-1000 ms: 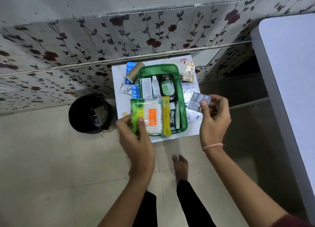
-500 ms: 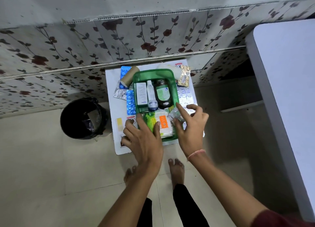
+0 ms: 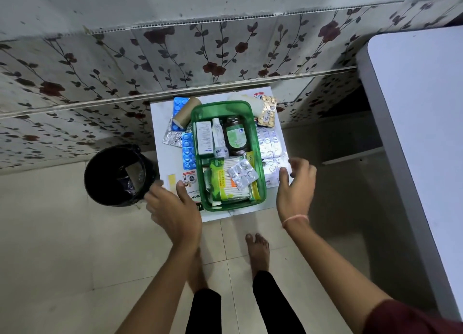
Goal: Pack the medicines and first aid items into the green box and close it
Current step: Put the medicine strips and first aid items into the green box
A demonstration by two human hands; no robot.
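The surface (image 3: 165, 123) carries the green box (image 3: 260, 183), its long axis running away from the person, with a bottle (image 3: 234, 135), a carton (image 3: 204, 138), a swab pack (image 3: 225, 183) and a silver strip (image 3: 243, 174) inside. Loose silver strips (image 3: 269, 143) lie just right of the box, nearest the right hand (image 3: 295, 188), which hovers spread and empty beside them. Blue strips (image 3: 188, 150) and a roll (image 3: 186, 113) lie left, ahead of the left hand (image 3: 175, 208), also spread and empty. A gold strip (image 3: 267, 111) sits far right. No lid is identifiable.
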